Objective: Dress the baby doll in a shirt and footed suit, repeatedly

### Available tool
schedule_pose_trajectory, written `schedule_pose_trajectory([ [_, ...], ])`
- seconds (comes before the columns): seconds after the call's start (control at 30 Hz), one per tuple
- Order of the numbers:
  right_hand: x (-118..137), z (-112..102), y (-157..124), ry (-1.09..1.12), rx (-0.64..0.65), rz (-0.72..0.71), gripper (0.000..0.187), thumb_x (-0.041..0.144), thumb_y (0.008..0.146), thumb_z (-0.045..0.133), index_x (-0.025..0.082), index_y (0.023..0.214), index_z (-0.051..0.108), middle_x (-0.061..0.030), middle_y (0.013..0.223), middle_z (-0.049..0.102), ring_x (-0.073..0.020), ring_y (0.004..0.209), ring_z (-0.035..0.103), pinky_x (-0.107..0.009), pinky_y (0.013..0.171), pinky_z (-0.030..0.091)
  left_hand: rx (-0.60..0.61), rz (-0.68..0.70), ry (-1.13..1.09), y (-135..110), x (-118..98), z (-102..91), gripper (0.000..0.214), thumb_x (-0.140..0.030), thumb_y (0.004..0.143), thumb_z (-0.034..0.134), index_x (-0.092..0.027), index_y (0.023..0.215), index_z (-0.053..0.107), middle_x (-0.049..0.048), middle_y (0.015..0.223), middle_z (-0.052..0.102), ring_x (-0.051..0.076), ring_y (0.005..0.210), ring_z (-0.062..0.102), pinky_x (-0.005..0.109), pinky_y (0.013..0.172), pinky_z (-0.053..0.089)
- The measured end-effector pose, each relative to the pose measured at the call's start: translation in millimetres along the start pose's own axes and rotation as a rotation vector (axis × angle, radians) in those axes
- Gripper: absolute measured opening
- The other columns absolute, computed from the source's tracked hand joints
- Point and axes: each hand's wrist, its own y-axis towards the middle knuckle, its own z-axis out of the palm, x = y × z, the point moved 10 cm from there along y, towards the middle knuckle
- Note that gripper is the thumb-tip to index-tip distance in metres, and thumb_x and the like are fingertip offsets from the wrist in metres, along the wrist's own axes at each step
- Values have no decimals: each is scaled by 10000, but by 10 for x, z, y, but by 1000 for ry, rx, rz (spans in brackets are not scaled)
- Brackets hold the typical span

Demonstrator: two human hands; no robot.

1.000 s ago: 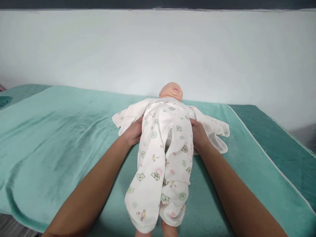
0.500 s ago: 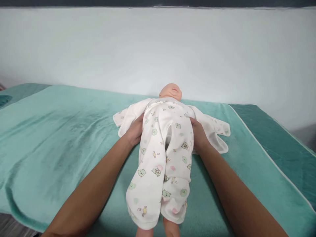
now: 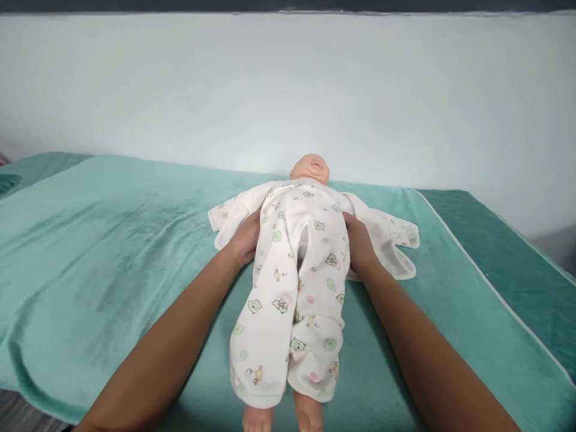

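A baby doll (image 3: 310, 168) lies on its back, its head at the far side and its bare feet toward me. It has on white printed baby trousers (image 3: 274, 288), pulled high up the torso. An open white baby jacket (image 3: 373, 222) is spread out beneath it, sleeves out to both sides. My left hand (image 3: 246, 239) is closed at the left side of the trousers, near hip level. On the opposite side, my right hand (image 3: 359, 240) grips the right edge of the trousers. The fingertips of both hands are hidden by cloth and the doll's body.
A teal plush blanket (image 3: 112, 258) covers the surface, with creases on the left. Darker teal fabric (image 3: 504, 252) shows along the right. A white wall (image 3: 288, 84) rises right behind the doll's head. A bit of floor (image 3: 22, 414) shows at the lower left.
The doll and trousers have shifted slightly toward me and to the left, and more of the feet shows below the trouser legs. Both hands stay at the sides.
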Motion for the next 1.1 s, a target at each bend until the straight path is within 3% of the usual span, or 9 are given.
schedule_pose_trajectory([
  [0.17, 53, -60, 6, -100, -47, -29, 236, 307, 771, 542, 187, 880, 713, -100, 996, 764, -280, 931, 663, -424, 861, 506, 4, -8, -23, 16, 14, 0, 351, -318, 767, 735, -189, 1093, 741, 74, 967, 788, 286, 1010, 723, 427, 919, 587],
  [0.43, -122, -144, 9, 114, -172, 56, 197, 349, 815, 604, 220, 953, 661, -75, 988, 772, -253, 878, 699, -407, 826, 552, 1, 8, -52, 14, -9, -11, 306, -286, 721, 740, -184, 1008, 771, 73, 934, 790, 293, 971, 729, 421, 861, 607],
  [0.63, -135, -219, 32, 129, -244, -25, 133, 346, 840, 612, 235, 912, 629, -53, 943, 756, -236, 906, 694, -413, 852, 544, 4, 17, 1, 21, -3, -16, 337, -313, 703, 730, -192, 1015, 767, 80, 943, 790, 299, 960, 724, 423, 866, 587],
  [0.83, 68, -370, -58, 80, -371, -114, 153, 337, 856, 639, 236, 972, 635, -56, 996, 721, -213, 943, 665, -396, 900, 533, -128, 246, 415, -7, -250, -131, 322, -327, 786, 614, -197, 1040, 765, 66, 1066, 779, 304, 1051, 673, 420, 969, 505],
  [0.97, 193, -286, 72, 59, -281, -174, 151, 336, 877, 601, 252, 988, 657, -61, 1079, 713, -221, 1016, 655, -404, 942, 520, -268, 332, 467, 37, -323, -283, 293, -304, 799, 597, -214, 1026, 757, 64, 1088, 763, 299, 1066, 653, 423, 996, 479],
  [1.1, 324, -144, 357, -52, -176, -251, 129, 328, 864, 597, 254, 905, 695, -58, 1048, 714, -234, 997, 638, -413, 941, 492, -281, 487, 574, 100, -447, -274, 239, -240, 817, 589, -265, 978, 763, 51, 1117, 725, 289, 1143, 596, 401, 1064, 419],
])
